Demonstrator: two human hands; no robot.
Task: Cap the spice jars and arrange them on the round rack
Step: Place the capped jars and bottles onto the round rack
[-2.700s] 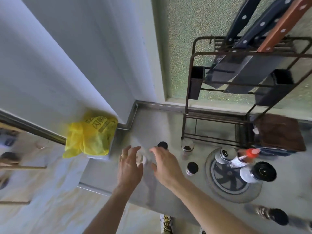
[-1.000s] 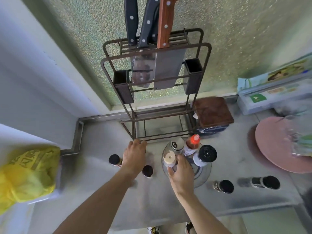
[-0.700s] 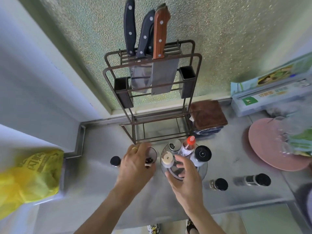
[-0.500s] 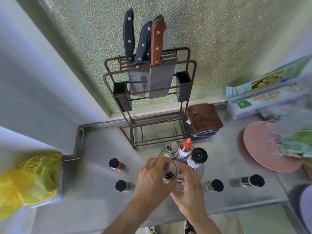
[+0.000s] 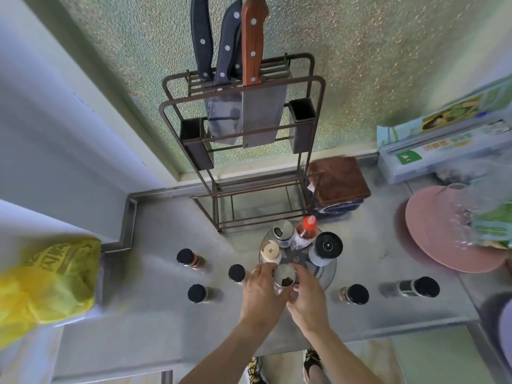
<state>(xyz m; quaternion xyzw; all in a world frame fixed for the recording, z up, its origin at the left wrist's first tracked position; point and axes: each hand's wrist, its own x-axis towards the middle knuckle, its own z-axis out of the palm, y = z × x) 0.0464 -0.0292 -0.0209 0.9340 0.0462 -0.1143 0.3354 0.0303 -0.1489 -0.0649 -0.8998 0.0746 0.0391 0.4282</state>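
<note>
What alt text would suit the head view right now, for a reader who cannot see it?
Both hands, left and right, hold an open spice jar over the near edge of the round rack, which already carries four bottles. Five black-capped jars stand on the steel counter, below a knife rack.

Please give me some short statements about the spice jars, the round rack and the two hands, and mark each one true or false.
1. Both the left hand and the right hand hold the open glass jar with dark spice at the bottom. True.
2. That jar already carries a black cap. False: its mouth is open.
3. The red-capped bottle stands on the round clear rack. True.
4. All black-capped jars are on the rack. False: the three small black-capped jars stand on the steel counter, left of the rack, and two more stand to its right.
5. The knife rack is empty. False: the brown metal knife rack holds three knives.
</note>
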